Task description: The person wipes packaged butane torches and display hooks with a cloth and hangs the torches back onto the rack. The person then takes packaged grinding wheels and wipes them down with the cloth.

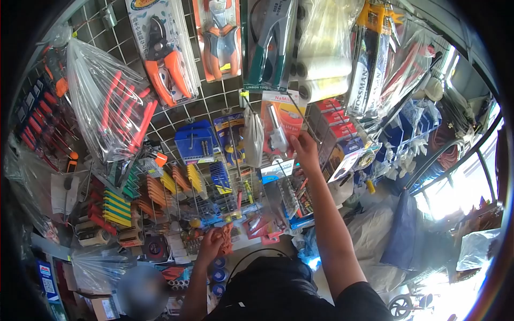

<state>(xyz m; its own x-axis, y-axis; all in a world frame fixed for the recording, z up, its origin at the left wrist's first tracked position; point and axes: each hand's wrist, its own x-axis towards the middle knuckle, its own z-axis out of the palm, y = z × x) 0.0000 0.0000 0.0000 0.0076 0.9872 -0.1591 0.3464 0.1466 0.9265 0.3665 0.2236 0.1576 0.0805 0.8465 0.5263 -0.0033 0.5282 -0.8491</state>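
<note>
My right hand [305, 148] is raised to the rack, its fingers closed on the right edge of a carded gas torch [277, 128]. The card is orange and white with "NaMilux" at its top, and the torch shows silver and white under clear plastic. Lower down, my left hand [213, 242] grips a crumpled orange cloth [227, 239]. Left of the torch hangs a clear plastic packet [253, 136]. Red-topped boxes [332, 120] hang just right of my right hand.
Behind is a white wire grid [219, 99]. Carded pruning shears [170, 69] hang high up, with bagged red-handled tools [126, 109] to their left. Rolls of clear film [324, 67] hang at upper right. Yellow-and-green striped packs [117, 207] and a tape measure [155, 247] hang at lower left.
</note>
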